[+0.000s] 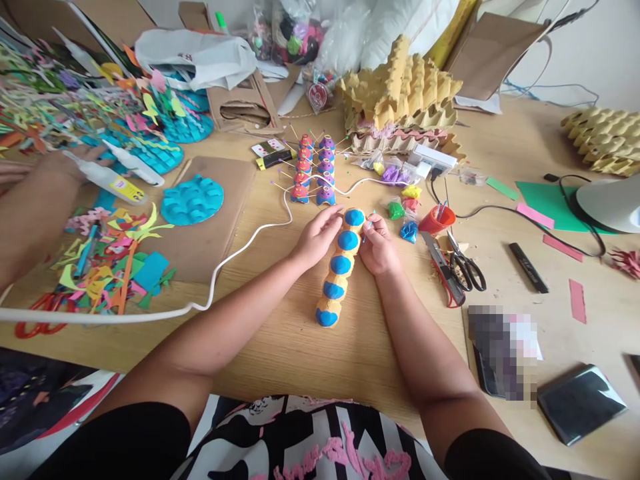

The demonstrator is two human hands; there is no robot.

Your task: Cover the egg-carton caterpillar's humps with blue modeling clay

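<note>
A strip of egg-carton cups lies lengthwise before me, each cup topped with a blue patch. Along its far left side is my left hand, fingers stretched and nothing visible in them. My right hand is closed at the strip's far right side, pinching what looks like a thin blue-green stick; its full shape is hidden by the fingers. Beyond my hands stand a red painted egg-carton caterpillar and a purple one, with thin sticks poking out of their sides.
Another person's hand is by a glue bottle at left. A white cable crosses the table. On the right are an orange cup, a utility knife, scissors and a marker. Egg cartons stack behind.
</note>
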